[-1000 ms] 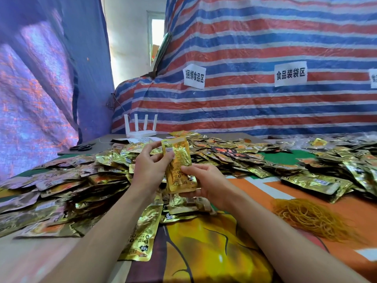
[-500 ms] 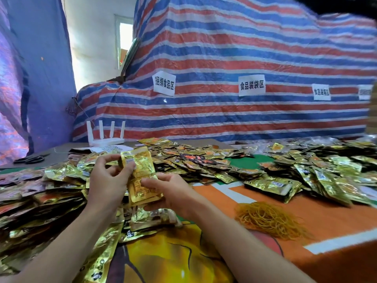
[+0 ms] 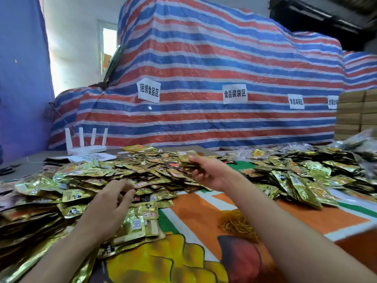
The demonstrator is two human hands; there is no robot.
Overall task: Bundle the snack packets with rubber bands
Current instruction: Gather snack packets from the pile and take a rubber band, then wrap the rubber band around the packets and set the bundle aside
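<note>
A stack of snack packets [image 3: 188,159] is gripped in the right hand [image 3: 208,174] above the heap [image 3: 102,176] on the tabletop [image 3: 195,217]; the left hand [image 3: 114,196] is held loosely curled, empty. The slippery stack could be fanned apart or dropped before the rubber bands [image 3: 237,224] are reached, being held one-handed.

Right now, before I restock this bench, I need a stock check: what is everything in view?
loose snack packets: countless, mostly gold, heaped left, centre, right
held packets: a few, gold, raised above centre heap
rubber bands: one heap, tan, near right
router: one, white, far left
scissors: one pair, dark, left edge, partly cut off
tarp: one, red-blue-white striped, behind
paper labels: four, white, on tarp
cardboard boxes: one stack, brown, far right
tablecloth: one, orange-green-white, under everything
left hand: over near heap, empty
right hand: gripping held packets
</note>
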